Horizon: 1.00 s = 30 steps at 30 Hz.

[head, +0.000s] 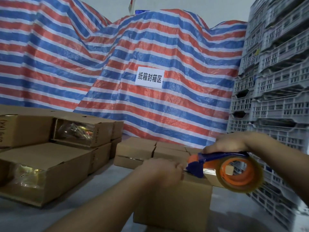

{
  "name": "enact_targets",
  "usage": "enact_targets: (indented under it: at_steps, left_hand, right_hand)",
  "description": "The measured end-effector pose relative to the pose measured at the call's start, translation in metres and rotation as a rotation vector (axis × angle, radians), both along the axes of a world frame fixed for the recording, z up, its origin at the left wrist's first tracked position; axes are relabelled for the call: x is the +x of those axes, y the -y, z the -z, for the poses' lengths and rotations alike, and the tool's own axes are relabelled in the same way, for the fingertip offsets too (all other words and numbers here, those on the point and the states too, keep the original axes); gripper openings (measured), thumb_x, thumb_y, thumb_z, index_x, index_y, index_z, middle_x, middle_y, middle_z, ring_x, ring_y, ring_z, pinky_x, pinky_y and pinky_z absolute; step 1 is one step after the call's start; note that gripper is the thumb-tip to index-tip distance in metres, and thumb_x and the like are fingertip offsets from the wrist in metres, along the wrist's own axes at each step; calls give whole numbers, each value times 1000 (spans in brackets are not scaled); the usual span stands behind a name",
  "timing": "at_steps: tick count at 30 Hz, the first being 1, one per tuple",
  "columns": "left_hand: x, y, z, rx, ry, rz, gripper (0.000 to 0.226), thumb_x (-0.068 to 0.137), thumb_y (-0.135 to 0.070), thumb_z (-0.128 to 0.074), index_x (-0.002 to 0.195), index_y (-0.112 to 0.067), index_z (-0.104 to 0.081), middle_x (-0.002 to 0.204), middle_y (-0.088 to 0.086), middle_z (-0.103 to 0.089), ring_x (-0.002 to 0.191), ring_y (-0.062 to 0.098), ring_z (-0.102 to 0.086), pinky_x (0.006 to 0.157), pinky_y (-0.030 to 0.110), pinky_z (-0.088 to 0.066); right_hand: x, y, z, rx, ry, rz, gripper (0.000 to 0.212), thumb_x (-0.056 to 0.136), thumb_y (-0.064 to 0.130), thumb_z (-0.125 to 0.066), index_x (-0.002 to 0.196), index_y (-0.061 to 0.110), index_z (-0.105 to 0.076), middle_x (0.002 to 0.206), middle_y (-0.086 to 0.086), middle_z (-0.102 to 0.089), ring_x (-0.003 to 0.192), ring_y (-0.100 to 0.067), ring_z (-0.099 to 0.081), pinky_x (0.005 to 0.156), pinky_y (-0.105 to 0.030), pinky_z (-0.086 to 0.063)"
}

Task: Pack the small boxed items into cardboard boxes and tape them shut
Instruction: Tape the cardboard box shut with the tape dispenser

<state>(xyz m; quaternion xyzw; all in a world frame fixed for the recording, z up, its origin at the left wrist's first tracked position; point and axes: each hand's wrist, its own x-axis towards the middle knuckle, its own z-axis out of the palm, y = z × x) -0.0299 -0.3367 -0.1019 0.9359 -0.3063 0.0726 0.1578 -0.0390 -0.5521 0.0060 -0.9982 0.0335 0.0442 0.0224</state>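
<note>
Key relation: the plain brown cardboard box being sealed is sitting at the near edge of the pale grey bench, directly below both hands; its top seam seems to be running left to right, from the left hand toward the right.
Nearer hand: the left hand is lying on the box top at the seam's left end; the right hand is riding higher and further right.
Left hand state: fingers curled down onto the top, apparently pinning the tape's free end; blurred, so the exact pinch is unclear.
Right hand state: wrapping around the handle of the blue plastic tape dispenser with orange hub, its blade end touching the box top just right of the left fingers.
Tape: a clear glossy roll is hanging past the box's right edge.
Next move, judged: the dispenser needs pulling rightward along the seam while the left hand anchors.
Materials: matte corrugated card, stiff and flat-sided; slick film tape.
Left bench edge: stacked long open-ended brown cartons showing shiny gold-wrapped contents.
Far bench edge: small closed brown boxes packed side by side.
Backdrop: crinkled red, white and blue striped tarpaulin; grey slotted plastic crates stacked at right.
</note>
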Motion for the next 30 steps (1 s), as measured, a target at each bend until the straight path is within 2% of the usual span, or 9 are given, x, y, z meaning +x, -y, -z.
enact_targets:
  at_steps: [3,9,14,17,19,20,22,25,30]
  left_hand:
    - [5,-1,6,47,29,8,31,105,-38,-26,110,-23,-53,119,5,-58,108,21,-53,100,48,-42]
    - [11,-3,7,-10,-34,8,47,102,-49,-19,134,-28,-46,139,4,-51,126,22,-46,109,47,-34]
    - [13,-1,6,113,-35,29,55,101,-48,-25,152,-28,-24,160,1,-24,146,22,-21,116,48,-17]
    - [10,0,-3,210,-94,50,49,103,-42,-30,150,-26,-30,161,2,-22,147,23,-20,115,47,-17]
    - [6,1,-17,269,-185,76,31,104,-34,-34,127,-24,-52,146,9,-44,128,24,-44,104,40,-35]
    - [5,4,-25,233,-236,65,22,104,-33,-35,109,-26,-56,127,9,-57,108,19,-55,89,34,-43]
    - [8,15,-38,106,-217,-1,19,102,-34,-40,97,-28,-57,96,1,-61,82,11,-56,70,28,-43]
    - [13,43,-36,40,-44,-37,19,101,-30,-44,107,-19,-59,91,0,-58,80,12,-55,79,31,-46]
    - [24,59,-10,19,-145,-81,14,102,-30,-41,94,-24,-50,92,0,-56,93,16,-54,92,35,-44]
  right_hand:
    - [-1,2,-8,13,50,-49,64,85,76,-51,106,19,-71,95,-3,-77,88,-20,-74,93,-38,-56]
    - [-9,22,-23,76,83,-100,85,71,84,-58,120,15,-68,109,-9,-75,101,-30,-71,101,-48,-51]
    - [-6,40,1,77,30,-65,69,81,74,-57,117,17,-67,104,-8,-76,98,-29,-72,98,-46,-54]
    - [-3,44,14,154,46,-83,63,86,70,-58,121,18,-65,106,-8,-75,100,-29,-71,101,-47,-52]
    - [-4,49,21,189,49,-93,59,87,69,-56,118,20,-65,104,-5,-75,94,-25,-72,100,-45,-52]
    - [-4,51,23,199,50,-90,56,89,68,-55,115,20,-65,101,-4,-75,89,-21,-71,99,-44,-53]
    - [-5,52,26,204,54,-86,51,91,65,-53,109,19,-66,94,-3,-76,79,-15,-70,94,-39,-55]
    - [-8,52,27,213,56,-86,55,92,64,-53,109,14,-67,94,-10,-75,75,-16,-66,93,-43,-54]
    - [-11,52,36,241,76,-107,49,92,65,-50,100,20,-69,93,-6,-73,78,-17,-66,97,-44,-53]
